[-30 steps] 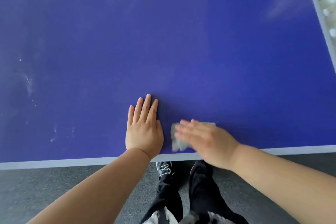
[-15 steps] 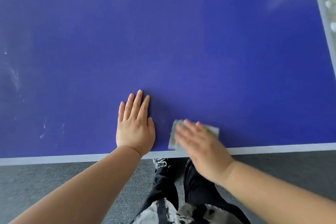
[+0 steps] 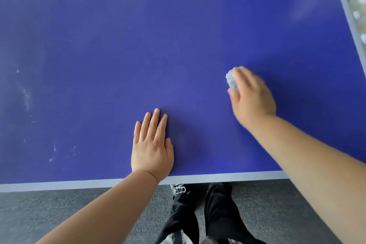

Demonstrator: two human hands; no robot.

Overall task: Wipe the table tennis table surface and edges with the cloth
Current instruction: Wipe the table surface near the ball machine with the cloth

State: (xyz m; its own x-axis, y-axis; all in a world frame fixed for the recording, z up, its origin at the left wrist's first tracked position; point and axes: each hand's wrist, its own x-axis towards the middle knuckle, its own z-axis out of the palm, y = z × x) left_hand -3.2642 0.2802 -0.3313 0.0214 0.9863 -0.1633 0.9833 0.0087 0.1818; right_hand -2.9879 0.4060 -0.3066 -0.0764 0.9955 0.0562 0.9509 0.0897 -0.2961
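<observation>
The blue table tennis table (image 3: 178,45) fills most of the view, with its pale near edge line (image 3: 79,184) running across the bottom. My right hand (image 3: 251,97) lies blurred on the surface to the right of centre and presses a small grey cloth (image 3: 230,80) down. Only a bunched corner of the cloth shows past my fingers and thumb; the remainder is under my palm. My left hand (image 3: 152,146) rests flat on the table near the edge, fingers straight and together, holding nothing.
White smudges and specks (image 3: 25,95) mark the table's left side. A pale side edge line (image 3: 348,16) runs down the top right corner with white bumpy material beyond it. Grey carpet (image 3: 59,214) and my dark trouser legs (image 3: 198,214) lie below the near edge.
My right hand has swept the cloth from the near edge beside my left hand out to the right and further onto the table. My left hand has stayed flat in place.
</observation>
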